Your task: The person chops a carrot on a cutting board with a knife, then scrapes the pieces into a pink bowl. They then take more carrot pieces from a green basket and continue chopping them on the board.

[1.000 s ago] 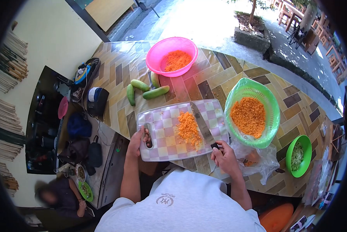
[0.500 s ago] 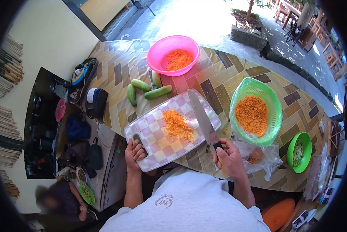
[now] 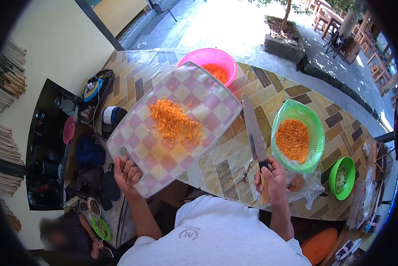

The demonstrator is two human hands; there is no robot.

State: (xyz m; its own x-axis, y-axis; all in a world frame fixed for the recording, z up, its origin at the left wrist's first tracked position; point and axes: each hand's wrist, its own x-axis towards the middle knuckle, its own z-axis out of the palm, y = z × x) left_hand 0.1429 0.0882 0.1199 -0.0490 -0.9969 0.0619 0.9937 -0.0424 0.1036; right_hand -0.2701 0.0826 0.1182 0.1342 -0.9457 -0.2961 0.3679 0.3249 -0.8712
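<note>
My left hand point(image 3: 128, 174) is closed round the handle of a pink-and-white checkered cutting board point(image 3: 208, 102), which is lifted above the table. A heap of finely chopped orange food point(image 3: 170, 119) lies on the board. My right hand point(image 3: 271, 177) grips a large knife point(image 3: 253, 128), its blade pointing away from me, just right of the board. Behind the board, partly covered by it, is a pink bowl point(image 3: 228, 60) with more orange bits. To the right of the knife stands a green basket point(image 3: 319, 133), lined with plastic and holding chopped orange food.
A green bowl point(image 3: 351, 174) with pale shreds stands at the right, and a crumpled plastic bag point(image 3: 312, 188) lies below the basket. A dark device point(image 3: 112, 116) is at the table's left edge. Another person point(image 3: 68, 235) is at the lower left, near bowls.
The board has been raised off the table and looks larger, now covering the green cucumbers and part of the pink bowl. The knife has shifted slightly right with my right hand.
</note>
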